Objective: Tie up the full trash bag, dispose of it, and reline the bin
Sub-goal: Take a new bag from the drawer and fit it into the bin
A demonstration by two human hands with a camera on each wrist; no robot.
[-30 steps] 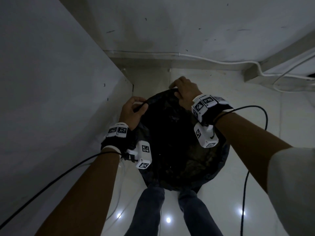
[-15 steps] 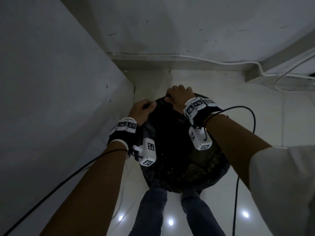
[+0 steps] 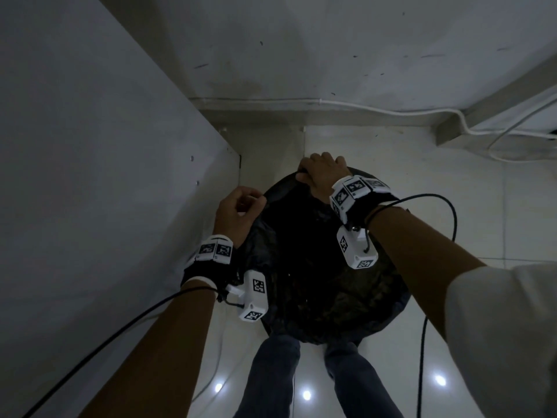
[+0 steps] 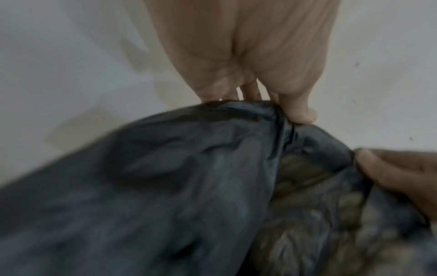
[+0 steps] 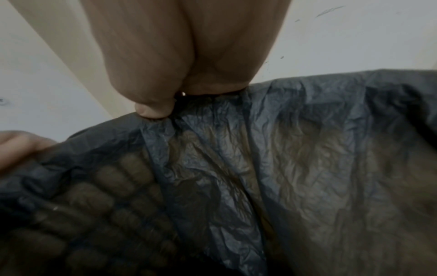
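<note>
A thin dark trash bag (image 3: 304, 267) lines a round bin (image 3: 401, 300) on the floor in front of my legs. My left hand (image 3: 238, 211) pinches the bag's edge at the far left of the rim; thumb and fingers curl over the film (image 4: 272, 112). My right hand (image 3: 321, 173) pinches the edge at the far side of the rim (image 5: 165, 110). In the right wrist view the bag (image 5: 283, 177) is crinkled and semi-transparent, with the bin's ribbed wall showing through it. The bag's inside is too dark to read.
A pale cabinet side (image 3: 105, 191) stands close on the left and a white wall (image 3: 301, 55) lies beyond the bin. White cables (image 3: 470, 128) run along the wall's foot at right. Glossy white floor tiles (image 3: 467, 206) surround the bin; my legs (image 3: 271, 378) stand just behind it.
Both hands have moved along the bag's edge: the right hand went back toward the far rim after coming inward, and the left hand drew outward to the left, spreading the edge between them.
</note>
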